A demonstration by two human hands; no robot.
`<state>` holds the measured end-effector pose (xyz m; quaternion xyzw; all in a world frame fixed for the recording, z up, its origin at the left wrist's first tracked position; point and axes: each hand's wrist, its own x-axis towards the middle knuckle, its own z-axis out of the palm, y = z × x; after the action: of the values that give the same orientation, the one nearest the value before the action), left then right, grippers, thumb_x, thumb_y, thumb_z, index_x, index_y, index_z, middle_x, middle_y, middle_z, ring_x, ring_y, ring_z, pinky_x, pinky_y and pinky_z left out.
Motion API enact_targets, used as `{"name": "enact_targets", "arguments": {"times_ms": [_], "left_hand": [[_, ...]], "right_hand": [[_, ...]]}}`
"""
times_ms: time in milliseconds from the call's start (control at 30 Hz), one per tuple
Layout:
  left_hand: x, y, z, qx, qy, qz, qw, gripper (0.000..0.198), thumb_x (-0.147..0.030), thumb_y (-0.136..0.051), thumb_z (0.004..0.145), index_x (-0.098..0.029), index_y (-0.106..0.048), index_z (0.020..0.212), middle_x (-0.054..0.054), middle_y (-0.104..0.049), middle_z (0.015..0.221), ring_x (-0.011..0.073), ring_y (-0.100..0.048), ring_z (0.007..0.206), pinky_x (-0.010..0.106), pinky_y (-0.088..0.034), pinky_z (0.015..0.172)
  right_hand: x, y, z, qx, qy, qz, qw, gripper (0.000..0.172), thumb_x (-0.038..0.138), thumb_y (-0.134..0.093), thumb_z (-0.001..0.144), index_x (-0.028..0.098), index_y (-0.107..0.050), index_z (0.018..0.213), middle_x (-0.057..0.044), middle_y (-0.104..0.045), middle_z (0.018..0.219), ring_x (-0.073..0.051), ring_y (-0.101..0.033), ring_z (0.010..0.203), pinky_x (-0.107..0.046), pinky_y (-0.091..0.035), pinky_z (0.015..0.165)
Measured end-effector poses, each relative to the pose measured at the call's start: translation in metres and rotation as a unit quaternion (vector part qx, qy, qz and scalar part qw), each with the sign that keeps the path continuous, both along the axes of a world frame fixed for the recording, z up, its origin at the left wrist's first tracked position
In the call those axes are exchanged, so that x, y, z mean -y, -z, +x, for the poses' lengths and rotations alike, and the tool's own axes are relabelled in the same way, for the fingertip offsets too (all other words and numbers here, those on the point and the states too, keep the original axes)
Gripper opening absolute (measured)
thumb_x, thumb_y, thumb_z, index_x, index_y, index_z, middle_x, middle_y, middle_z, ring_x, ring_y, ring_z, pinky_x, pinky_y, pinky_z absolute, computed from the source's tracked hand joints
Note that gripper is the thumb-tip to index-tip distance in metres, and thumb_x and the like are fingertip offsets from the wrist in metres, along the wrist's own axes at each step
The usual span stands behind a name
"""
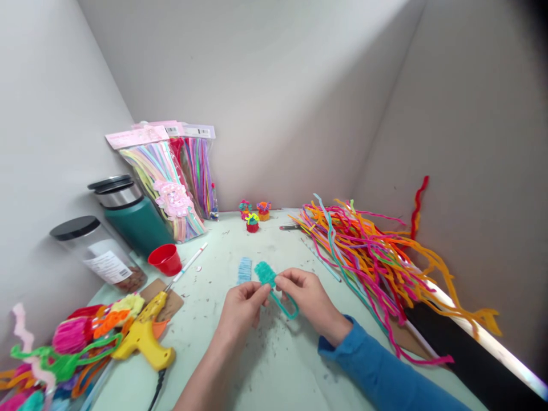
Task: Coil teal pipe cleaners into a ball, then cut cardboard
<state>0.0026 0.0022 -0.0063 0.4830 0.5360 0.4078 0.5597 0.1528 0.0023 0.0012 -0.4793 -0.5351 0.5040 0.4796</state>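
My left hand (243,301) and right hand (309,294) pinch the teal fuzzy strip (264,272), its length slanting rightward toward the table's (205,325) near edge.

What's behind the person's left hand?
Just beyond the left hand, which holds the teal piece, a light-blue ribbed piece lies on the table. Whatever the hand covers can't be seen.

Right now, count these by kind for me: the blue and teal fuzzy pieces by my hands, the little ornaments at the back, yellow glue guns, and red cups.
Fuzzy pieces: 2, the light blue piece and the teal piece
Little ornaments: 3
Yellow glue gun: 1
Red cup: 1
Total: 7
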Motion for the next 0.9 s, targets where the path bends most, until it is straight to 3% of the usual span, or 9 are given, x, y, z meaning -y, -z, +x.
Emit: {"name": "enact_targets", "arguments": {"times_ms": [200,433,667,900], "left_hand": [[0.0012,-0.0019,0.0014,0.020,-0.027,0.006,0.999,0.035,-0.046,-0.066,0.065,-0.014,-0.054,0.059,-0.006,-0.047,0.046,0.0032,-0.031,0.031,0.019,-0.023,0.035],[0.0031,-0.0024,0.0022,0.031,-0.031,-0.003,0.999,0.033,-0.044,-0.066,0.068,-0.014,-0.053,0.058,-0.007,-0.043,0.042,0.0032,-0.030,0.031,0.019,-0.022,0.035],[-0.0006,0.0013,-0.0006,0.027,-0.026,-0.003,0.999,0.035,-0.046,-0.067,0.065,-0.014,-0.055,0.058,-0.004,-0.050,0.047,0.0029,-0.031,0.030,0.020,-0.023,0.035],[0.0020,-0.0024,0.0019,-0.006,-0.022,-0.001,1.000,0.034,-0.045,-0.067,0.065,-0.016,-0.052,0.054,-0.007,-0.038,0.033,0.0047,-0.030,0.031,0.019,-0.022,0.037]], "right_hand": [[0.0038,0.0046,-0.0057,0.002,-0.080,-0.045,0.996,0.019,0.033,-0.059,0.075,0.015,-0.057,0.070,0.003,-0.052,0.058,-0.007,-0.045,0.047,-0.019,-0.036,0.045],[0.0038,0.0069,-0.0055,0.014,-0.088,-0.054,0.995,0.019,0.030,-0.055,0.076,0.015,-0.051,0.064,0.004,-0.050,0.053,-0.006,-0.042,0.042,-0.018,-0.034,0.042],[0.0041,0.0035,-0.0034,0.003,-0.113,-0.067,0.991,0.020,0.032,-0.055,0.077,0.016,-0.052,0.066,0.003,-0.053,0.057,-0.006,-0.044,0.043,-0.018,-0.035,0.044],[0.0046,0.0018,-0.0031,0.009,-0.106,-0.064,0.992,0.020,0.030,-0.055,0.076,0.016,-0.046,0.063,0.005,-0.049,0.054,-0.005,-0.042,0.043,-0.018,-0.034,0.043]]}}
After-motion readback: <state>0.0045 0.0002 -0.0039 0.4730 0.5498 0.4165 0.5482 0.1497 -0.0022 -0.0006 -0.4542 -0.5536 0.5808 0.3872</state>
